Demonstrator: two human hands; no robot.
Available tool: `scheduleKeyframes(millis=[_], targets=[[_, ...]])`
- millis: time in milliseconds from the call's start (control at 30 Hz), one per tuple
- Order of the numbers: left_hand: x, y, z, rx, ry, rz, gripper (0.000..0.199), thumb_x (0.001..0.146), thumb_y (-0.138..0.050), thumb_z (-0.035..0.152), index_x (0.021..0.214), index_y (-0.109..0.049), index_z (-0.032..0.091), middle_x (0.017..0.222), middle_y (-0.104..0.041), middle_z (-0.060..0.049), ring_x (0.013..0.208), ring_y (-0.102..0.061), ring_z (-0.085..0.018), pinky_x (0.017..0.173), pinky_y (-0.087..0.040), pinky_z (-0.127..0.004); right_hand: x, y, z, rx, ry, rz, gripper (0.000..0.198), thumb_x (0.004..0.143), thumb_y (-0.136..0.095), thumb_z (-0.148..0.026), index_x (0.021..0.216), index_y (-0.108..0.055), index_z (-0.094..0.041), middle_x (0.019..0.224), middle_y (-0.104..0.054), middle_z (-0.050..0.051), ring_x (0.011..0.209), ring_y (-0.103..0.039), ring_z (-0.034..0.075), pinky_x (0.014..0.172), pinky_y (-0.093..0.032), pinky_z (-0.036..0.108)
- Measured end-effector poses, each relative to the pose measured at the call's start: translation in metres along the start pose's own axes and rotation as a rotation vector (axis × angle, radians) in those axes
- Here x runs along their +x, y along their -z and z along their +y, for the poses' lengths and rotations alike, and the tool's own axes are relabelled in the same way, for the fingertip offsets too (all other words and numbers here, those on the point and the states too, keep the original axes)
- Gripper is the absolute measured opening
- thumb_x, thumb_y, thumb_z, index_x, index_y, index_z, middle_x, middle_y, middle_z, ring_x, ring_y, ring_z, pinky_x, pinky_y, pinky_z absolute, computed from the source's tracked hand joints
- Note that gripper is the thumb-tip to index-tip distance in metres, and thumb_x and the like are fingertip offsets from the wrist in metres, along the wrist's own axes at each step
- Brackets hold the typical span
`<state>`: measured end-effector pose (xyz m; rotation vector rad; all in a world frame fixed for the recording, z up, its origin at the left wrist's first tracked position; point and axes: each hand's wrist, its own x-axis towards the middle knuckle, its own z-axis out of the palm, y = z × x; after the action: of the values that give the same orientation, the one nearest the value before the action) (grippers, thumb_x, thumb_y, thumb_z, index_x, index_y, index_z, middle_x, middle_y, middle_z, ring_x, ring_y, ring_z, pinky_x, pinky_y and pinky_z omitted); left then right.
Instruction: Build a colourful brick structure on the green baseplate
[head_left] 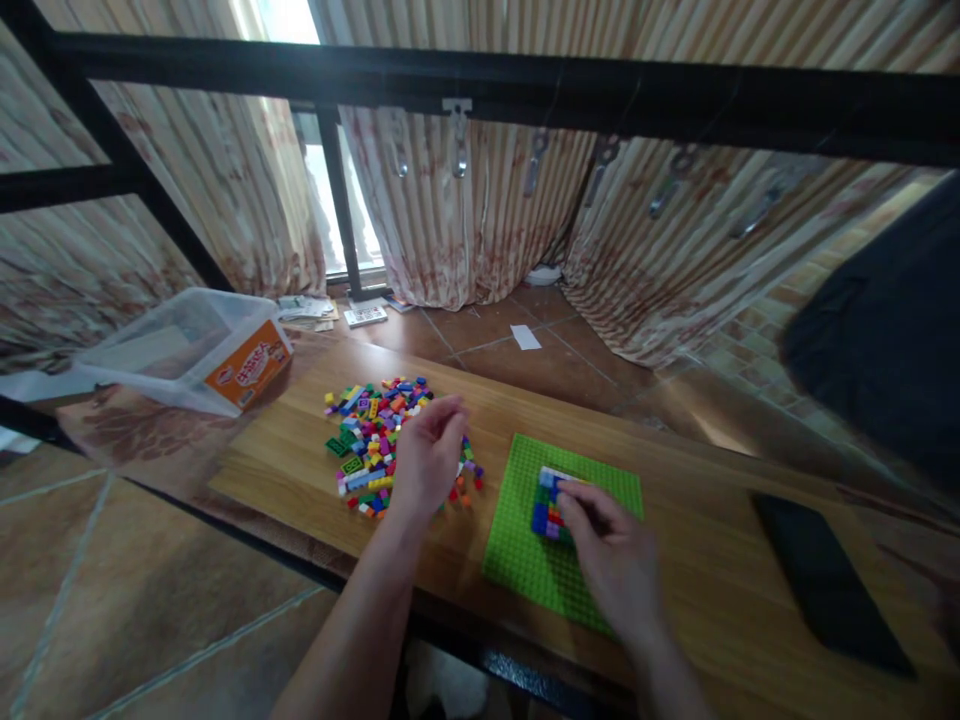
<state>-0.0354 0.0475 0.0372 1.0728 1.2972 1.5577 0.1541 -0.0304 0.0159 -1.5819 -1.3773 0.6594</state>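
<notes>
Head view: multicoloured brick build (541,518), partly hidden; right hand (613,550) pinched, left hand (429,455) curled; grasps unclear.

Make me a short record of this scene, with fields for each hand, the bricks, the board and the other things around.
Left hand: left hand at the loose brick pile, curled; contact unclear
Right hand: right hand with fingertips at the brick build; grip partly hidden
Bricks: mixed colours, loose and built
Board: green baseplate, under the build
Surface: wooden tabletop
Left end: clear plastic bin, orange label
Right end: flat black object
Background: striped curtains
</notes>
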Motion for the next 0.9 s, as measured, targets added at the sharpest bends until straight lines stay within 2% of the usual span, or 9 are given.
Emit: scheduleKeyframes(millis=[133,300,633,767,900], targets=[[0.01,0.021,0.013,-0.193,0.106,0.145,0.026,0.067,-0.07,0.027,0.089,-0.07,0.013,0.078,-0.07,-0.003,0.068,-0.062,-0.011,0.067,-0.049,-0.022,-0.017,-0.033,-0.011,-0.122,0.16,-0.184,0.018,0.088,-0.052,-0.03,0.09,-0.069,-0.022,0.087,-0.069,0.005,0.081,-0.064,0.018,0.075,-0.049,0.03],[0.012,0.032,0.015,-0.316,0.195,0.159,0.032,0.062,-0.074,0.031,0.088,-0.07,0.013,0.074,-0.068,-0.001,0.06,-0.058,-0.008,0.064,-0.047,-0.021,-0.022,-0.059,-0.016,-0.205,0.218,-0.237,0.017,0.089,-0.05,-0.025,0.092,-0.066,-0.022,0.088,-0.066,0.005,0.082,-0.062,0.018,0.076,-0.048,0.031],[0.015,0.038,0.017,-0.368,0.232,0.135,0.028,0.06,-0.076,0.026,0.084,-0.07,0.013,0.072,-0.068,-0.001,0.064,-0.059,-0.008,0.066,-0.047,-0.019,-0.017,-0.085,-0.019,-0.402,0.229,-0.283,0.021,0.09,-0.049,-0.023,0.105,-0.064,-0.023,0.094,-0.064,0.005,0.089,-0.059,0.018,0.079,-0.043,0.03],[0.017,0.04,0.015,-0.354,0.246,0.13,0.029,0.059,-0.078,0.027,0.083,-0.07,0.013,0.072,-0.068,-0.001,0.065,-0.059,-0.007,0.066,-0.047,-0.019,-0.014,-0.092,-0.022,-0.501,0.223,-0.306,0.019,0.091,-0.048,-0.023,0.098,-0.065,-0.024,0.092,-0.062,0.005,0.087,-0.059,0.018,0.075,-0.042,0.028],[0.016,0.042,0.021,-0.347,0.231,0.089,0.028,0.059,-0.078,0.027,0.084,-0.071,0.014,0.073,-0.067,-0.001,0.064,-0.058,-0.008,0.063,-0.046,-0.019,-0.011,-0.092,-0.023,-0.466,0.212,-0.302,0.017,0.091,-0.048,-0.021,0.089,-0.065,-0.023,0.089,-0.062,0.004,0.085,-0.058,0.018,0.075,-0.042,0.028]])
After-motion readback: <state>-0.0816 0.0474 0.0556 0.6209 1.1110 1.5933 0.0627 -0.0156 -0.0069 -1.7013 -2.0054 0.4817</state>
